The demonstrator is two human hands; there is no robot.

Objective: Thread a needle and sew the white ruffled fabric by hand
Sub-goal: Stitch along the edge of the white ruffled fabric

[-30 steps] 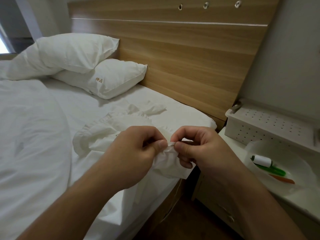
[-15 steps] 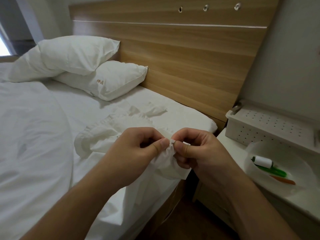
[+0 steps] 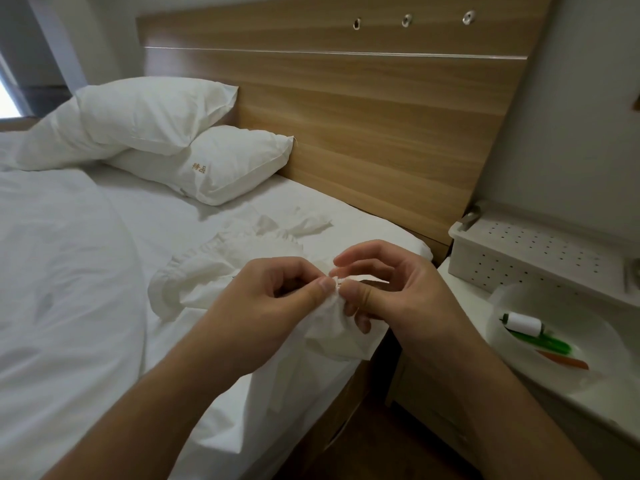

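While the left hand point(image 3: 263, 303) keeps its thumb and curled fingers pinched on a gathered bit of the white ruffled fabric point(image 3: 221, 271), the right hand point(image 3: 391, 292) has changed since a moment ago: its index and middle fingers point(image 3: 349, 259), which were curled down against the cloth, now lift and spread above it, and only the thumb and lower fingers stay against the bunched edge. Between the two thumbs a thin light sliver shows at the cloth, perhaps the needle point(image 3: 341, 279), though it is too small to be sure, and I cannot tell whether the right hand truly grips it. The fabric trails from the hands back across the bed point(image 3: 69, 306), near its edge, its ruffles lying below the two pillows point(image 3: 180, 140) much as before. On the bedside tabletop point(image 3: 588, 410) to the right sits a white bowl point(image 3: 519, 299) with a white spool point(image 3: 523, 323), a green item and an orange one in it, behind it a perforated white box point(image 3: 540, 251).
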